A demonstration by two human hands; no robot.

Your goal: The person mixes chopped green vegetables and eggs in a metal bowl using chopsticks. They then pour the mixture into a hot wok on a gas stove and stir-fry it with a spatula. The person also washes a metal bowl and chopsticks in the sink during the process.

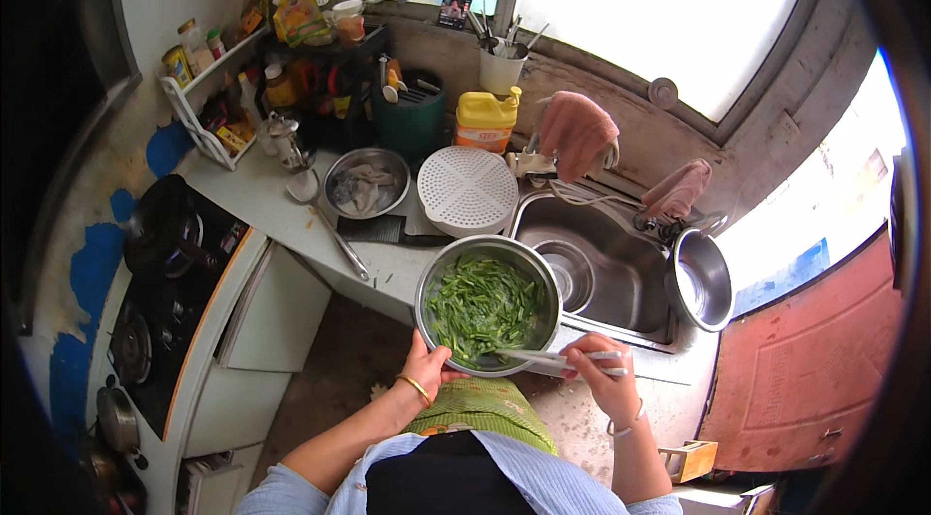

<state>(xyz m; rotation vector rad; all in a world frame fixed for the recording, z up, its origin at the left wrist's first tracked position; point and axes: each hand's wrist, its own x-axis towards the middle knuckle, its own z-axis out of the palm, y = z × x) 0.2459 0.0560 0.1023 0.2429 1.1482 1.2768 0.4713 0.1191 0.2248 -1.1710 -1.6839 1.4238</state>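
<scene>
My left hand [430, 372] grips the near-left rim of a stainless steel bowl [556, 271]. Chopped green vegetable pieces [484, 308], wet and stem-like, fill much of the bowl. In my right hand [600, 377] is a pair of white chopsticks [534, 357], whose tips reach over the near rim into the greens. The bowl is in front of my body, at the counter's front edge beside the sink. Whether it rests on the counter or is held up, I cannot tell.
Right of the bowl is a steel sink [629, 275], with another steel bowl [700, 281] at its right edge. Behind stand a white perforated tray [468, 188] and a steel bowl holding a cloth-like item [364, 189]. A ladle [334, 231] lies left, near the gas stove [174, 318].
</scene>
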